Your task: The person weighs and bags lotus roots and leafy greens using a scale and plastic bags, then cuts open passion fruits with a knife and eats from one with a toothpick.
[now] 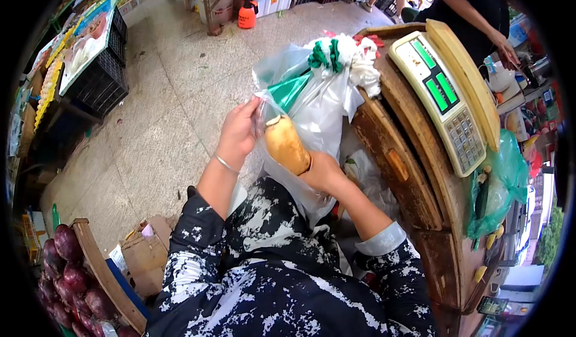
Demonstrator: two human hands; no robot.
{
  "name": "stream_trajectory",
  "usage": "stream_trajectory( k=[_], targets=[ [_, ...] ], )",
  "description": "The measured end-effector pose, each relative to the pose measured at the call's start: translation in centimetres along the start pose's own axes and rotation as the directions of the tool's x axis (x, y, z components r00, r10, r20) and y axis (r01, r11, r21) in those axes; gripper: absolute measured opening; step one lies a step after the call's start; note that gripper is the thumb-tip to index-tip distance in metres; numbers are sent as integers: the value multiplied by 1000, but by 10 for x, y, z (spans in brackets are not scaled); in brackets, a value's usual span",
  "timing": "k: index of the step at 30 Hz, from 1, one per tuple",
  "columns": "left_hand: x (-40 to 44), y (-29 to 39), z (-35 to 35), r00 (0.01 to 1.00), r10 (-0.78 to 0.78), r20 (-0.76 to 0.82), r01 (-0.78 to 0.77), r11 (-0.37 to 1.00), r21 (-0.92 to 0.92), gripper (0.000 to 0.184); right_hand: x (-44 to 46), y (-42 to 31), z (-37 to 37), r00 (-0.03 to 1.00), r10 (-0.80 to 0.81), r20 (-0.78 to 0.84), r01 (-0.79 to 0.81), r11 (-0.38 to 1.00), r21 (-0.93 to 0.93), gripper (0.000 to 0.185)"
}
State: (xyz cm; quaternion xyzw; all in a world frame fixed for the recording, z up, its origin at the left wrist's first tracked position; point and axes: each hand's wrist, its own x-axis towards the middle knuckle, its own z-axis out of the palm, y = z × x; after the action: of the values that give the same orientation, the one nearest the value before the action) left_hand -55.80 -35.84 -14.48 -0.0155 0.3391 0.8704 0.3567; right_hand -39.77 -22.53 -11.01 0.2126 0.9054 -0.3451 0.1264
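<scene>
My right hand [321,172] is wrapped round the lower end of a thick tan root vegetable [286,145], which looks like a lotus root section with a pale tip. The vegetable is tilted, its upper end toward my left hand [239,128]. Pinched in my left fingers is the edge of a clear plastic bag [309,112], spread around the vegetable. Behind the bag shows a green patch of plastic [289,92]. A bunch of white and green bags [336,54] hangs at the corner of the wooden table [399,151].
A digital scale [441,97] stands on the table, near a green plastic bag [501,181]. Purple onions [75,283] fill a wooden crate at lower left. An orange spray bottle [246,13] sits on the floor. Another person's arm [474,16] reaches in at upper right.
</scene>
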Motion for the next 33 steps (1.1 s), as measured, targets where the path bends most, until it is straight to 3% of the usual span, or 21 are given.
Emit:
stream_trajectory(
  k=[1, 3, 5, 6, 7, 9, 11, 13, 15, 17, 19, 20, 23, 26, 28, 30, 33],
  targets=[
    [-2, -5, 0, 987, 106, -123, -84, 982, 166, 15, -2, 6, 9, 999, 6, 38, -6, 1000, -10, 47],
    [-20, -2, 2, 996, 69, -52, -53, 963, 266, 12, 0, 22, 29, 995, 32, 96, -30, 999, -18, 42],
    [-47, 2, 34, 976, 186, 115, -207, 622, 755, 12, 8, 50, 58, 980, 112, 167, -64, 962, -267, 44],
    [-57, -2, 42, 919, 225, 324, -393, 458, 798, 14, 4, 52, 65, 978, 120, 168, -74, 963, -260, 44],
    [-64, -3, 44, 921, 215, 326, -390, 458, 799, 14, 1, 52, 72, 983, 136, 122, -95, 951, -296, 43],
    [-72, 1, 47, 731, 64, 679, -681, 139, 719, 16, -4, 49, 77, 987, 145, 73, -114, 938, -328, 42],
    [-78, 15, 48, 758, 25, 651, -648, 132, 750, 16, -14, 34, 62, 983, 184, 17, -172, 945, -279, 34],
    [-92, 32, 60, 877, 328, 351, -469, 425, 774, 28, -27, 19, 36, 976, 212, 51, -200, 963, -179, 36],
    [-101, 53, 66, 852, 447, 272, -464, 405, 788, 41, -32, 20, 21, 969, 241, 62, -236, 969, -76, 37],
    [-123, 65, 88, 861, 444, 247, -482, 560, 673, 35, -38, 30, 10, 972, 107, 209, -188, 887, 421, 40],
    [-145, 69, 103, 837, 418, 355, -544, 555, 629, 28, -49, 35, -10, 988, -118, 98, 22, 743, 669, 40],
    [-153, 71, 112, 768, 431, 474, -640, 505, 579, 24, -58, 28, -28, 984, -171, 39, 96, 712, 695, 41],
    [-169, 85, 138, 458, 492, 741, -879, 378, 292, 15, -87, -12, -113, 948, -216, -235, 312, 784, 537, 44],
    [-182, 99, 158, 201, 577, 792, -952, 306, 18, 14, -120, -49, -210, 809, -236, -539, 340, 935, 101, 47],
    [-188, 103, 167, 115, 633, 765, -953, 288, -95, 14, -129, -54, -267, 700, -239, -673, 139, 970, -201, 49],
    [-191, 105, 170, 49, 681, 731, -945, 268, -186, 13, -126, -51, -319, 639, -216, -739, -158, 903, -400, 51],
    [-195, 102, 173, -29, 703, 711, -928, 246, -281, 12, -103, -36, -379, 623, -94, -777, -472, 746, -469, 55]
  ],
)
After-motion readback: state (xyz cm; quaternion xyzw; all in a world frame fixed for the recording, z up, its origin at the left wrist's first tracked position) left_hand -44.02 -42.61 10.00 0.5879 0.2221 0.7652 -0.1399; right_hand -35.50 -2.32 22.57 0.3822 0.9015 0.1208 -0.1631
